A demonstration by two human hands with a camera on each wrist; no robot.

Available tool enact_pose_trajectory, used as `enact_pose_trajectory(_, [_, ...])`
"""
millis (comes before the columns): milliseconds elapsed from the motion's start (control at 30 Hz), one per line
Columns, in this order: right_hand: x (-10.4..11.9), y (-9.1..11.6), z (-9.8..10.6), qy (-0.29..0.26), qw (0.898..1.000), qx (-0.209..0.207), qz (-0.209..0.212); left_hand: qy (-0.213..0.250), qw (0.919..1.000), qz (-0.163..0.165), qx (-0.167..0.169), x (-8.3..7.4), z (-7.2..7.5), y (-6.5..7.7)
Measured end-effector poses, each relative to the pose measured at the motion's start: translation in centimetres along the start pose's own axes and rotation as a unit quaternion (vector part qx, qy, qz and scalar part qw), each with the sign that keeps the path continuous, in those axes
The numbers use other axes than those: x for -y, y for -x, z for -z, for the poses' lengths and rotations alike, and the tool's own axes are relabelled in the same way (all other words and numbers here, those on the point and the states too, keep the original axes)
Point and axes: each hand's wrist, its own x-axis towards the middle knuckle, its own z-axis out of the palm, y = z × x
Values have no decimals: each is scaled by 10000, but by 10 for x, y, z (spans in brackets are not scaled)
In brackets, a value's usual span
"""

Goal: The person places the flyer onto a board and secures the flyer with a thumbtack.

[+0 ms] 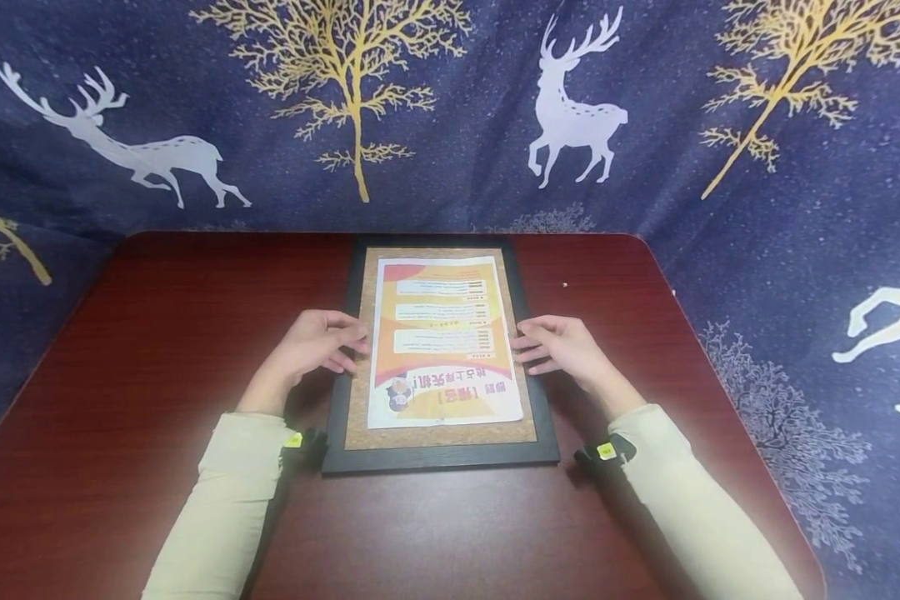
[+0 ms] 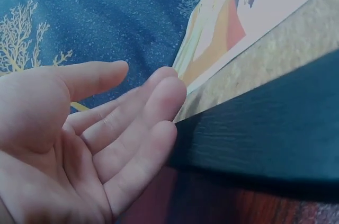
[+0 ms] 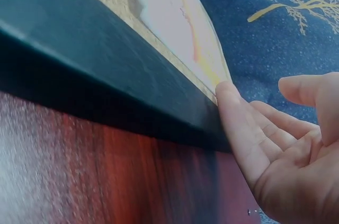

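A cork board (image 1: 442,435) in a black frame (image 1: 438,457) lies flat on the dark red table. On the cork rests an orange and white printed sheet (image 1: 442,333), its print upside down in the head view. My left hand (image 1: 317,343) is at the frame's left side, its relaxed fingers reaching over the border toward the sheet's edge. Opposite it, my right hand (image 1: 562,346) has its fingertips over the right border, close to the paper. In both wrist views the thumbs stand away from the fingers, with nothing between them.
The red-brown table (image 1: 157,375) has rounded far corners. Behind it hangs a dark blue cloth (image 1: 487,108) printed with white deer and golden trees. A tiny white speck (image 1: 566,285) lies on the table right of the frame. Each wrist wears a dark band with a yellow tag.
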Motion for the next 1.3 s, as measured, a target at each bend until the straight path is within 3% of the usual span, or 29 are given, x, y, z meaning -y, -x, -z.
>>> enact_pose_trajectory(333, [-8, -5, 19, 222, 9989, -365, 197, -284, 9951, -934, -164, -8, -10, 1])
enact_pose_trajectory(633, [-21, -20, 43, 143, 9962, -845, 164, -1161, 9788, -1449, -862, -6, -18, -4])
enact_pose_trajectory(833, [-21, -26, 49, 0, 9940, -1082, 149, -1313, 9745, -1647, -774, -5, -21, -7])
enact_pose_trajectory(1033, [-22, -36, 51, -141, 9905, -1354, 176, -1488, 9732, -1594, -728, -3, -24, -12])
enact_pose_trajectory(1300, [-22, -47, 52, 238, 9843, -1684, 463, -1569, 9707, -1781, -373, -7, -30, -15])
